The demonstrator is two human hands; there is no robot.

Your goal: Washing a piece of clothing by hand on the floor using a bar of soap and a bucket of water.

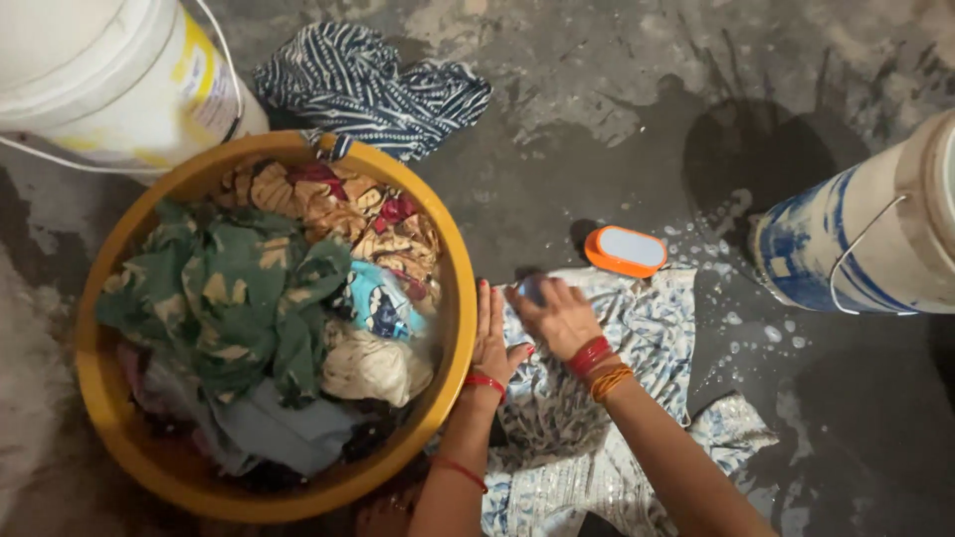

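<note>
Where the wet floor meets the yellow tub [453, 298], I see a pale blue printed cloth [637, 348] spread flat. Right hand [559, 316] curls around a small bluish lump, pressing down; left hand [489, 338] open, flat on the cloth.

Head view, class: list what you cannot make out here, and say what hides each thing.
- Object under the right hand: only a bluish edge shows; the fingers cover the rest.
- Patterned cloth: its middle is hidden by both forearms, its lower part cut by the bottom edge.
- Yellow tub: its bottom is buried under piled clothes.
- White bucket: cut by the top-left corner.
- Blue-and-white bucket: cut by the right edge.
- Left hand: its palm faces away.
</note>
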